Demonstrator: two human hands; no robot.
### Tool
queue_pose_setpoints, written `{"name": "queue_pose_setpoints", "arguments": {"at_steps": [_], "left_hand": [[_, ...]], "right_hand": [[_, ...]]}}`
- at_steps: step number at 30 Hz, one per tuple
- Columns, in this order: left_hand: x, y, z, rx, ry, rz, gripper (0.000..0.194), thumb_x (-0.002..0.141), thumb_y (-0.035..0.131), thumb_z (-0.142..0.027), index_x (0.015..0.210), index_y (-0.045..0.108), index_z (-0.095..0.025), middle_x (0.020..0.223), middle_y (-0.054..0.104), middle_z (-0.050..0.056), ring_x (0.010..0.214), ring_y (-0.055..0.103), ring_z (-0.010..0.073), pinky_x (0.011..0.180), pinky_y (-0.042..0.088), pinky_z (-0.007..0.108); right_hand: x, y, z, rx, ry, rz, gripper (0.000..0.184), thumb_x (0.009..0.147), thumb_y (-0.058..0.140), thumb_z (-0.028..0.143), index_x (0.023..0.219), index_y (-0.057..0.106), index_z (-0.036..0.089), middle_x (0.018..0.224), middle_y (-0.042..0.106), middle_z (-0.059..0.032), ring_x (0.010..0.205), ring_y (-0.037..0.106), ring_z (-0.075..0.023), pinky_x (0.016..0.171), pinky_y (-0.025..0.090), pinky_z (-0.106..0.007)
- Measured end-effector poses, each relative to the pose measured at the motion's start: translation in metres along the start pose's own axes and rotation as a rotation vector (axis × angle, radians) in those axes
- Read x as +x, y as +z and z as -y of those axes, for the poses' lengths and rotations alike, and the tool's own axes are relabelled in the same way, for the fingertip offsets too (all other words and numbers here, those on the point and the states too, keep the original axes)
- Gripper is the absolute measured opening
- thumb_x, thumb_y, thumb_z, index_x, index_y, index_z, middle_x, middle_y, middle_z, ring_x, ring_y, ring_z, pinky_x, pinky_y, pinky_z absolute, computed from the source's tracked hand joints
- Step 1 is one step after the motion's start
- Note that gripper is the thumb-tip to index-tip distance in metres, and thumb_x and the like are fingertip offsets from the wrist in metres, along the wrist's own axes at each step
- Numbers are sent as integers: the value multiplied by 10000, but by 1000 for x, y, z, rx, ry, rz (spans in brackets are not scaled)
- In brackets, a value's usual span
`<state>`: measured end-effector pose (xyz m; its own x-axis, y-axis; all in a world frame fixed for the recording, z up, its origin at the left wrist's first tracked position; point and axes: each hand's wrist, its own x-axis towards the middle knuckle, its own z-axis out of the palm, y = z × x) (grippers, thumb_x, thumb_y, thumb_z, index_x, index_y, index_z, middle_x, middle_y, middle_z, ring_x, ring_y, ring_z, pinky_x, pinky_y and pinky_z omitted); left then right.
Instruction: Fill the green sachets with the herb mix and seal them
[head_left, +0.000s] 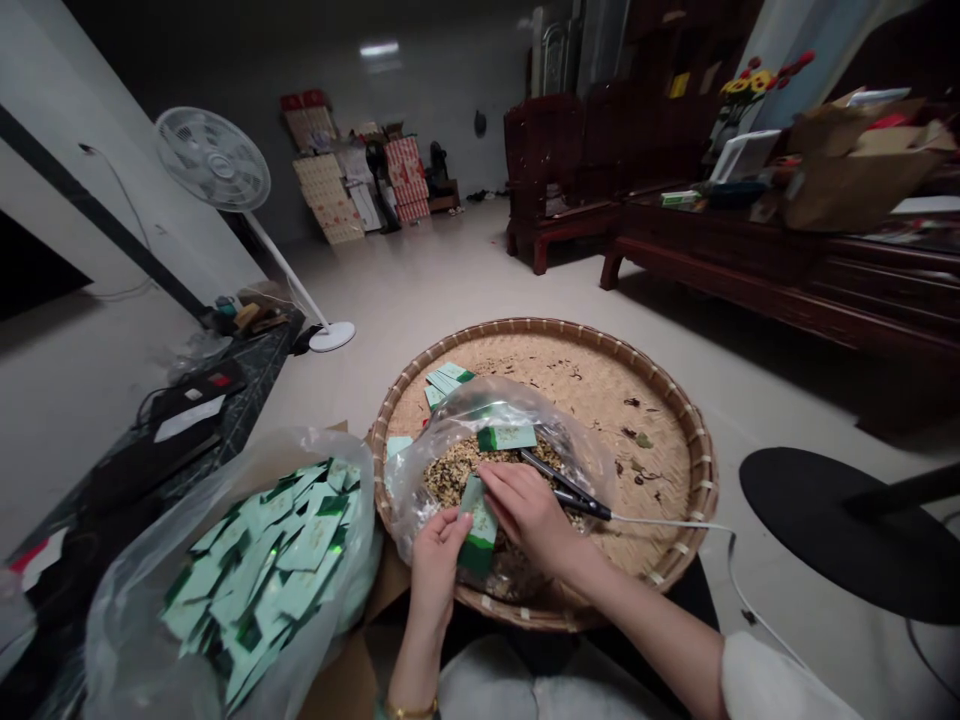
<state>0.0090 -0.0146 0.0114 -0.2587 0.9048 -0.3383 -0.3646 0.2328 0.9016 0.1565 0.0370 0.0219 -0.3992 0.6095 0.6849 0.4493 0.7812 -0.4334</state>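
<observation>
As the left grip point(441, 565) pinches a sachet point(478, 525), the right point(529, 510) holds tongs point(562, 483) over bamboo point(660, 430).

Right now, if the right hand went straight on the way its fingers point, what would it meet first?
The right hand meets the mint-and-green packet first, apparently already touching it at the fingertips; depth is unclear.

The round tray point(637, 430) is rough, matt woven bamboo, and the bag point(405, 500) lying on it is thin, crinkled, glossy clear plastic. On the tray, the sachet point(480, 520) looks like matt pale-green paper with a shiny dark-green foil band, while the tool point(574, 490) is smooth black plastic on a white rubbery cable point(675, 521). Beyond the tray, the bench point(750, 235) is polished dark-red wood.
</observation>
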Motion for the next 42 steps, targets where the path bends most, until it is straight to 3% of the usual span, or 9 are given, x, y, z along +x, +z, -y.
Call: {"name": "queue_pose_setpoints", "arguments": {"at_steps": [5,10,15,19,28,32,35,38,42], "left_hand": [[-2,0,3,-72,-33,-8,374,504,840,-364,731,657,-130,554,678,-11,485,589,94,516,460,182],[-5,3,2,-80,-36,9,385,521,835,-365,757,664,-114,603,691,7,531,604,103,562,474,199],[-10,7,1,-52,-15,44,359,556,819,-370,750,666,-110,607,682,11,541,593,103,560,458,197],[-12,8,5,-43,-4,45,346,573,807,-381,744,654,-122,598,671,3,525,577,104,534,439,196],[-9,-1,8,175,109,-18,361,611,758,-437,779,680,-127,627,691,22,562,603,134,562,457,214],[-9,-3,7,218,143,-19,342,630,741,-437,771,677,-132,631,690,22,565,601,136,560,459,213],[-10,-1,6,187,128,-15,341,625,746,-431,767,670,-131,588,667,5,529,575,121,528,440,199],[-11,0,6,179,134,-13,349,630,743,-435,782,674,-129,604,671,12,539,580,124,533,440,202],[-10,0,6,189,136,-29,349,617,749,-439,777,678,-137,640,691,17,568,597,130,550,447,203]], "right_hand": [[-4,-5,3,-18,-25,-17,368,904,471,142,1268,506,173,1119,646,-128,1038,577,-227,876,469,-425],[-7,-3,4,-38,30,-93,212,889,509,167,1064,628,177,936,653,-112,896,568,-222,758,491,-391],[-11,0,3,5,61,-98,271,898,511,178,1157,588,158,851,673,-96,781,575,-205,691,485,-356],[-16,1,3,91,126,-166,230,889,527,181,1096,625,203,896,703,-81,804,623,-198,726,490,-357],[-15,2,13,449,548,-156,105,808,594,224,891,648,189,834,689,-46,738,642,-178,639,527,-278],[-16,0,15,380,409,-178,220,841,559,182,1045,639,209,952,687,-69,869,626,-199,766,521,-332],[-16,-1,18,335,306,-183,209,856,547,160,1022,655,226,931,695,-66,883,613,-206,796,510,-361],[-16,1,19,356,359,-213,162,859,550,186,972,661,219,903,688,-67,853,621,-201,756,525,-341],[-15,2,19,329,367,-214,296,865,543,206,1153,609,226,968,680,-78,867,626,-200,753,537,-334]]}}
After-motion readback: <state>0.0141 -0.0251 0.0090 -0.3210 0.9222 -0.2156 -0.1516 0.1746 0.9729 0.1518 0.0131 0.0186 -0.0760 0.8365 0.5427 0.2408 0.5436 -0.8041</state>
